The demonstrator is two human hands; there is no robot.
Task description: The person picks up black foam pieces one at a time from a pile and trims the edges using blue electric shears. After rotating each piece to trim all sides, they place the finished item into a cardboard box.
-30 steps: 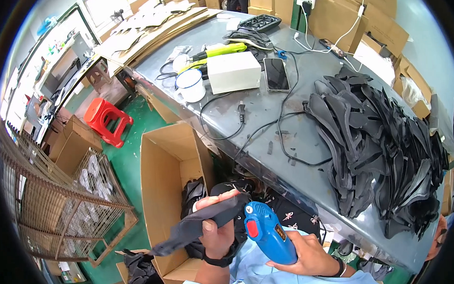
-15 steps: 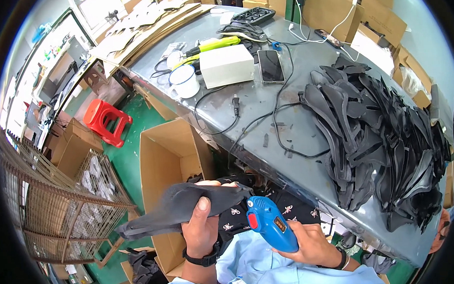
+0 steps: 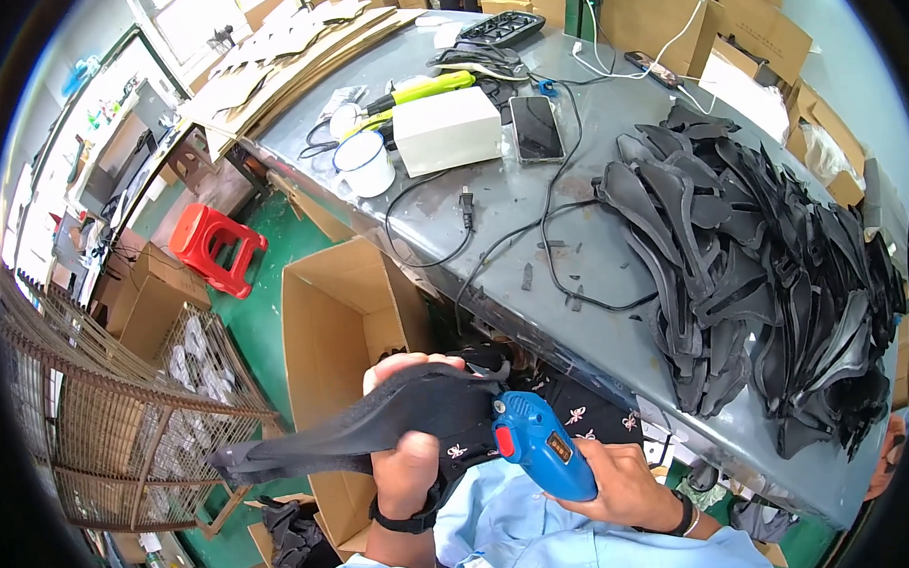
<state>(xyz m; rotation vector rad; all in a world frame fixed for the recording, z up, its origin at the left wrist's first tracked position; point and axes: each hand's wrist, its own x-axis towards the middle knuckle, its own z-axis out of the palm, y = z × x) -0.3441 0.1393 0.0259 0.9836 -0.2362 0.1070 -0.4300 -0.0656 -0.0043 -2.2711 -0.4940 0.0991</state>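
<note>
Here, a blue handheld power tool (image 3: pixel 542 443) by one end of a black contoured pad (image 3: pixel 374 419).
Beside the table's (image 3: pixel 609 259) near edge, left hand (image 3: pixel 405 478) pinches pad, right hand (image 3: pixel 624 486) clasps tool.

And here's the grey bench (image 3: pixel 603 249), loaded at the right, where a great heap of black cut pieces (image 3: pixel 720 275) sprawls over the top! Small dark scraps (image 3: pixel 527 276) dot the surface left of it, a black plug (image 3: pixel 466 211) lies nearby on its cord, and further back there's a phone (image 3: pixel 537 129) just beside a white box (image 3: pixel 447 134). Left of that, a blue-rimmed white mug (image 3: pixel 363 167)! Behind, a yellow-green tool (image 3: pixel 433 87), and at the far end, a black tray (image 3: pixel 504 29).
</note>
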